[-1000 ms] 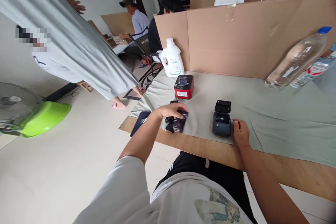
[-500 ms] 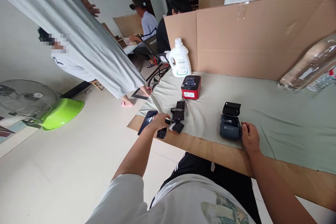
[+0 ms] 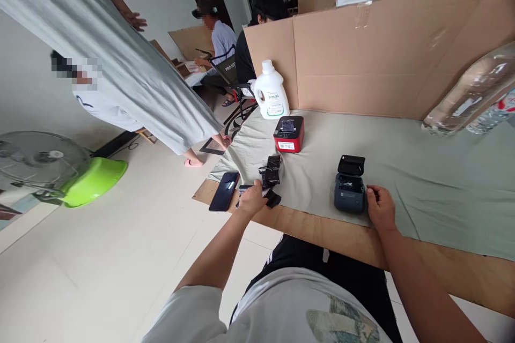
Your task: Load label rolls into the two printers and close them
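Note:
My left hand point(image 3: 254, 201) is over small black pieces near the table's front edge, its fingers curled down; whatever they grip is hidden. A dark roll-shaped piece point(image 3: 244, 188) shows just left of its fingers, and a flat black piece point(image 3: 273, 199) lies to its right. Beyond are black wrapped pieces point(image 3: 271, 170). A dark smartphone point(image 3: 224, 191) rests left of this hand. My right hand point(image 3: 381, 208) rests on the cloth beside a dark blue portable label printer point(image 3: 349, 195) whose lid is raised. Its fingers are loosely bent and apart, with nothing visible in them.
Behind stand a red and black printer point(image 3: 288, 134) and a white jug point(image 3: 271, 91). A cardboard partition point(image 3: 362, 59) closes the back; wrapped plastic bottles point(image 3: 466, 94) lie at right. At left are a person in a long grey garment point(image 3: 132, 59), a fan point(image 3: 44, 158) and a green basin point(image 3: 98, 182).
My left hand has moved right and toward me, from beside the phone onto the black pieces, uncovering the phone. My right hand stays beside the blue printer. The view has shifted slightly.

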`<state>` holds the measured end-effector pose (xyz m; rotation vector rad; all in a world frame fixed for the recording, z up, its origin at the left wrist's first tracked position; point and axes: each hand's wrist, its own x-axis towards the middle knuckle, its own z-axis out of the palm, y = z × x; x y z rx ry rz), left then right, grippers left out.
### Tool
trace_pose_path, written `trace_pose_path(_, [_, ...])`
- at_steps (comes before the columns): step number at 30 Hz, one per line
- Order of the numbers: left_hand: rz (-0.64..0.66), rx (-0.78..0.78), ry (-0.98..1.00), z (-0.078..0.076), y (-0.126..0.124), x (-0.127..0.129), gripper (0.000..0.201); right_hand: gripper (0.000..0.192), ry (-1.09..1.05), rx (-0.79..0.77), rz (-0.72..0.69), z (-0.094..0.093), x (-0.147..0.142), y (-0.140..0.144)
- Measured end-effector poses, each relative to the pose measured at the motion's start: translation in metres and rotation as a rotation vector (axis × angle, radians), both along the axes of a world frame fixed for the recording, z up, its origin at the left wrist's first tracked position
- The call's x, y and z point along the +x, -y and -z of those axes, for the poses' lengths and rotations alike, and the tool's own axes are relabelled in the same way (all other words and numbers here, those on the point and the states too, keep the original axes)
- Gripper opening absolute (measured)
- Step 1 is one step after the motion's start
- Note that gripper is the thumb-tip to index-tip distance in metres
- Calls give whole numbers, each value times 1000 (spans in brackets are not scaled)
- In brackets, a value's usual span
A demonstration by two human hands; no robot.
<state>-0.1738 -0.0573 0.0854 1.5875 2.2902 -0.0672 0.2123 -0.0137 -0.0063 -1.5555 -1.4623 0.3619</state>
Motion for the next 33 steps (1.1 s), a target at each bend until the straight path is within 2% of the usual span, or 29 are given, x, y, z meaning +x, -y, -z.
trace_pose_path(2, [-27,-6,130,-5,5,1,46,43,-5,10,-1,0,-1,0])
trace_pose_path(3, [-26,-19,257,-8,8,2,44,42,-7,17,-2,0,-1,0])
trace_pose_path(6, [34,-79,840,-14,15,15,44,39,-16,45,-3,-1,-3,0])
trace_pose_path(8, [94,-93,1185,-15,15,33,52,36,-32,67,-2,-3,-5,1])
trace_pose_path(11, [152,-56,1403,-9,8,70,58,35,-70,94,-13,-9,-7,6])
trace_pose_path(13, [177,-44,1421,-4,0,96,55,37,-126,98,-69,-17,-10,13])
trace_pose_path(15, [219,-44,1423,0,-10,119,51,39,-198,87,-208,-28,-14,23])
trace_pose_path(17, [297,-14,1433,2,-20,137,46,44,-218,62,-369,-41,-20,34])
trace_pose_path(19, [415,53,1425,2,-30,151,40,56,-171,15,-435,-53,-26,43])
trace_pose_path(21, [534,134,1351,0,-36,161,32,60,-124,-46,-413,-61,-31,47])
trace_pose_path(24, [660,254,1164,-3,-43,172,26,36,-117,-82,-359,-65,-32,46])
trace_pose_path(26, [717,355,1032,-4,-48,178,27,20,-104,-39,-326,-66,-29,41])
trace_pose_path(28, [761,444,930,-2,-56,184,26,13,-65,31,-296,-65,-25,34])
trace_pose_path(33, [834,461,702,3,-87,196,26,9,74,94,-230,-63,-14,8])
